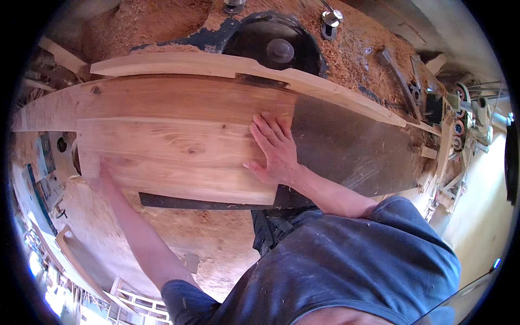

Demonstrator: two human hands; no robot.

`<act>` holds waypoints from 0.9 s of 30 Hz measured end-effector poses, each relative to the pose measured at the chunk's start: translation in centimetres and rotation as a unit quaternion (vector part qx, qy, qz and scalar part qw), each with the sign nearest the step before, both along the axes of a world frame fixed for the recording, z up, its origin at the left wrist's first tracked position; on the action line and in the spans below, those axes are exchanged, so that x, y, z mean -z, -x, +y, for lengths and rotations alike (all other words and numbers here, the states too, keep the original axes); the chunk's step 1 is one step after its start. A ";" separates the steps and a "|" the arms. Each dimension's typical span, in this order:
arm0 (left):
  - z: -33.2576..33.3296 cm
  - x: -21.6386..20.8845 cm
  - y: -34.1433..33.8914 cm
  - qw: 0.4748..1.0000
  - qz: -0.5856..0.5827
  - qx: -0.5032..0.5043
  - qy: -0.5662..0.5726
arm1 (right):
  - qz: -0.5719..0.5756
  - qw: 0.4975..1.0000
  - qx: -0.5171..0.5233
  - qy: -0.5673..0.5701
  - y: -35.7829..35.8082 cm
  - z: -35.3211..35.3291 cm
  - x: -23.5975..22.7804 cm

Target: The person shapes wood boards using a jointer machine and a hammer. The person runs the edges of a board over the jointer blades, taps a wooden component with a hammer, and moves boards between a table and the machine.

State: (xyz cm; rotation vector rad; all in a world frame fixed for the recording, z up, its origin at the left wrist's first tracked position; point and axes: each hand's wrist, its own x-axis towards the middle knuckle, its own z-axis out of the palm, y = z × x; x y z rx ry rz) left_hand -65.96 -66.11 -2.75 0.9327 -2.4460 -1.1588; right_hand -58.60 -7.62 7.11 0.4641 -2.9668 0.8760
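Dark blue shirt cloth [325, 260] fills the space nearest the camera, the torso leaning in against the near side of a dark metal table [352, 149]. On that table lies a broad, knotty wooden panel [189, 149], flat, its far edge running along an upright pale wooden fence [162, 65]; the fence seems to be there to keep that edge straight. Near the panel's right end, the right hand [277, 154] rests palm down with fingers spread, gripping nothing, probably to press the wood flat and steady it. At the opposite end, the left hand [103, 173] is blurred at the near corner; whether its fingers curl round the edge I cannot tell, though it likely supports the part reaching past the table's left end. Along the near side, a thin strip of dark metal shows beyond the panel. To the right, the tabletop stretches on beside the fence, giving room to slide along it, with dust scattered over the metal. Less room lies behind: a round black housing [271, 43], a metal post [330, 24] and heaped shavings [346, 65] crowd the fence's far side.
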 end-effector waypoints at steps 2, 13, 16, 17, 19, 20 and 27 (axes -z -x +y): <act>1.1 0.3 -1.7 0.973 0.047 -0.014 -0.227 | 0.005 1.000 0.007 -0.005 0.6 -1.6 0.3; -0.2 -1.9 1.1 0.875 0.039 -0.215 -0.432 | 0.014 1.000 -0.007 0.002 4.7 -11.3 0.6; -2.4 -3.2 2.3 0.899 0.016 -0.198 -0.391 | 0.018 1.000 -0.020 -0.001 5.4 -13.1 0.5; -2.6 -3.8 1.6 0.902 0.020 -0.196 -0.384 | 0.009 1.000 -0.030 -0.004 5.3 -13.1 0.1; -1.2 -4.6 -0.5 0.907 0.033 -0.185 -0.377 | 0.006 0.999 -0.041 -0.016 3.9 -12.6 0.3; 0.0 -5.1 -1.8 0.907 0.038 -0.178 -0.379 | 0.014 0.999 -0.041 -0.029 2.2 -12.4 1.4; 7.0 -17.2 -14.6 0.916 0.127 -0.194 -0.328 | -0.005 0.995 -0.064 0.080 -9.1 -9.6 0.2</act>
